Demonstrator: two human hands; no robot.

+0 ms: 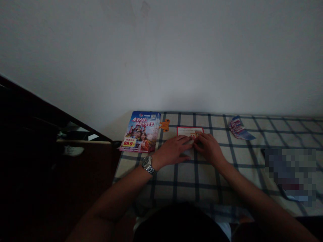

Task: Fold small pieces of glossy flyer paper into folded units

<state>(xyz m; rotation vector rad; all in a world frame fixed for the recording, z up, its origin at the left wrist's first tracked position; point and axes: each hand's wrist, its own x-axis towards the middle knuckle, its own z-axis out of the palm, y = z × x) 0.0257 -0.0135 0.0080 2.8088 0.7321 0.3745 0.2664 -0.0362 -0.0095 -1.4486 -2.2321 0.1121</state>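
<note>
Left hand [174, 149]: palm down, its fingers stretched and spread, thumb apart from them, reaching over the lower left part of the red-edged card [189, 130].
Right hand [208, 148]: fingers curled towards the thumb at the card's lower right; whether they pinch it, I cannot tell.
Gap between hands: fingertips nearly meet over the card.
Red-edged card: flat on the checked cloth [176, 183], its upper edge uncovered, its lower part hidden by the hands.
Wristwatch [148, 165]: metal-banded, on the left wrist.
Flyer stack [141, 132]: left of the card, blue and pink, printed "89.9".
Orange cutout [165, 125]: just beside the stack's right edge.
Creased flyer [241, 129]: well right of the card, bent out of flat.
Wall [176, 60]: pale, behind the cloth.
</note>
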